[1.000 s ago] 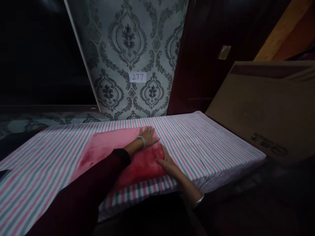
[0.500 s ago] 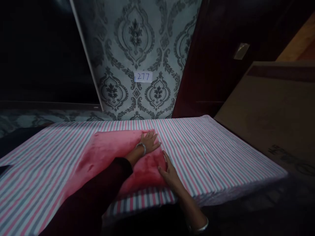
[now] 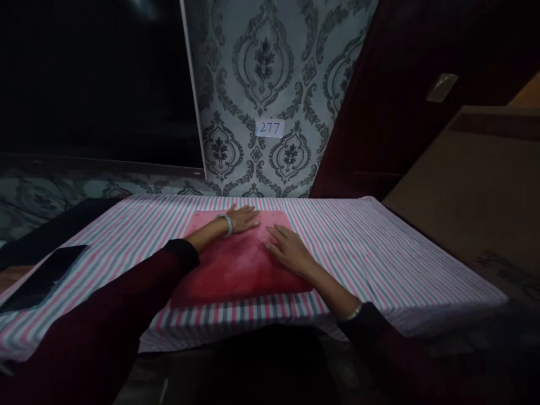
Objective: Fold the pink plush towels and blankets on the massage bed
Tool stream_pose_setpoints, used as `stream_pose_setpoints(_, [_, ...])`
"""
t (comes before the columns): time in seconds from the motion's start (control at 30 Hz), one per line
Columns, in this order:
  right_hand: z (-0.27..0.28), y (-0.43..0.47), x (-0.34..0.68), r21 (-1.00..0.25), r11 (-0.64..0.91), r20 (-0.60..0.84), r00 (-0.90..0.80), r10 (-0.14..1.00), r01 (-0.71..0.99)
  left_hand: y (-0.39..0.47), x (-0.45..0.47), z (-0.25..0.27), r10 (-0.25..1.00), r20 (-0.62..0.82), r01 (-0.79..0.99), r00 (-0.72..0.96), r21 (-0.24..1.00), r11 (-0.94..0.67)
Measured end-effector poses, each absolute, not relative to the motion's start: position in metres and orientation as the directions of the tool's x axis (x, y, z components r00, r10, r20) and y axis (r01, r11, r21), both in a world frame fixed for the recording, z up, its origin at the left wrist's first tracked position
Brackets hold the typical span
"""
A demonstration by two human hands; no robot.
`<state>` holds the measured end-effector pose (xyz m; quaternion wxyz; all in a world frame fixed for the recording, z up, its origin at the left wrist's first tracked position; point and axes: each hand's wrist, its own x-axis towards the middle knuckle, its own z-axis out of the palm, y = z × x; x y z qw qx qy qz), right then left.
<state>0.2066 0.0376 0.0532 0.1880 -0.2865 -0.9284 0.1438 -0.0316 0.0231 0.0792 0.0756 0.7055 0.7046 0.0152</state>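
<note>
A plush pink-red cloth, shaped like a flat cushion, lies on a table covered with a striped tablecloth. Across its far part rests my left hand, palm down with fingers stretched out. My right hand is on the right part of the cloth, fingers extended and slightly bent, the thumb apart. Neither hand grips anything. Whether the plush piece is a folded cloth or a filled cushion I cannot tell.
A dark flat tablet-like object lies at the table's left. Behind hangs a large black screen. A paper marked 277 is on the patterned wall. At the right stands a cardboard box.
My left hand has shifted left relative to the plush cloth, and my right hand has moved from its right edge onto its top. The view has turned left, showing the tablet-like object.
</note>
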Motion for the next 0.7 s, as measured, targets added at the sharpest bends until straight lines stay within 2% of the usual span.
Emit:
stream_pose_setpoints(0.1, [0.054,0.048,0.158,-0.272,0.764,0.148,-0.759,0.634,0.585,0.014,-0.057,0.06,0.989,-0.041,0.989,-0.141,0.05,0.143])
stream_pose_setpoints(0.17, [0.041,0.06,0.14,-0.227,0.729,0.131,-0.722,0.68,0.645,0.011,-0.067,0.041,0.981,-0.014,0.979,-0.196,0.047,0.196])
stream_pose_setpoints(0.27, [0.013,0.074,0.134,-0.173,0.727,0.185,-0.703,0.686,0.664,0.01,-0.073,0.016,0.975,0.017,0.973,-0.222,0.076,0.22])
stream_pose_setpoints(0.37, [-0.007,0.081,0.14,-0.169,0.747,0.228,-0.712,0.664,0.643,0.012,-0.079,0.005,0.977,0.022,0.971,-0.212,0.121,0.208])
stream_pose_setpoints(0.53, [-0.016,0.084,0.143,-0.176,0.761,0.249,-0.72,0.648,0.624,0.015,-0.089,0.003,0.981,0.014,0.966,-0.192,0.178,0.186])
stream_pose_setpoints(0.7, [-0.017,0.082,0.141,-0.145,0.758,0.262,-0.715,0.649,0.636,0.011,-0.083,0.002,0.977,0.051,0.969,-0.207,0.152,0.197])
